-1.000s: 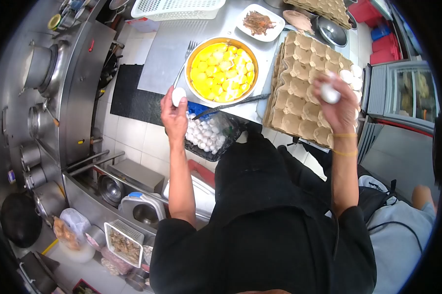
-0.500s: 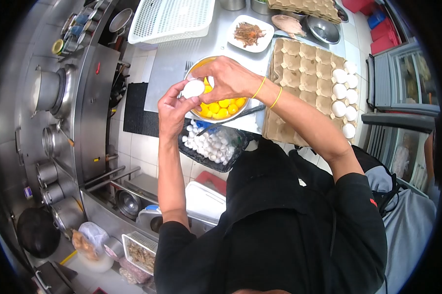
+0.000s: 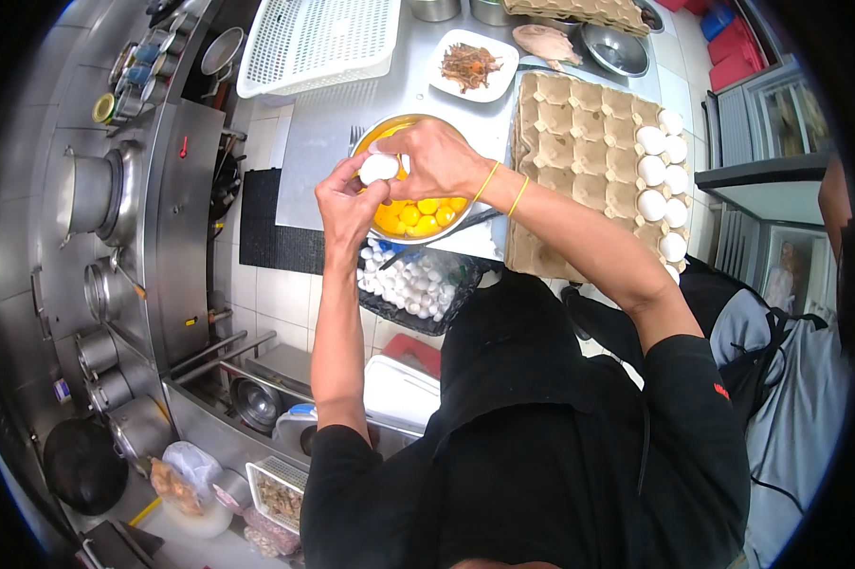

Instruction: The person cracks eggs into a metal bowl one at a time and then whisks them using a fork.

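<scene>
A white egg (image 3: 378,169) is held over a metal bowl (image 3: 459,136). My left hand (image 3: 347,199) grips it from the left, with thumb and fingertips closed on the shell. My right hand (image 3: 437,161) reaches across from the right, its fingers bent around the egg's other side. Whether the shell is split cannot be made out. Several yolks (image 3: 418,218) lie in the bowl beneath both hands. Below the bowl, a black-lined bin (image 3: 418,327) holds many white eggshells (image 3: 413,289).
Right of the bowl lies a cardboard egg tray (image 3: 579,142) with several whole eggs (image 3: 651,171) along its right side. Farther back are a plate of brownish food (image 3: 446,81), a white basket (image 3: 318,47) and a steel bowl (image 3: 617,49). A person in grey (image 3: 792,408) is at the right.
Both hands stay together at the egg over the bowl, with a slight shift in finger position. The whole view has shifted a little.
</scene>
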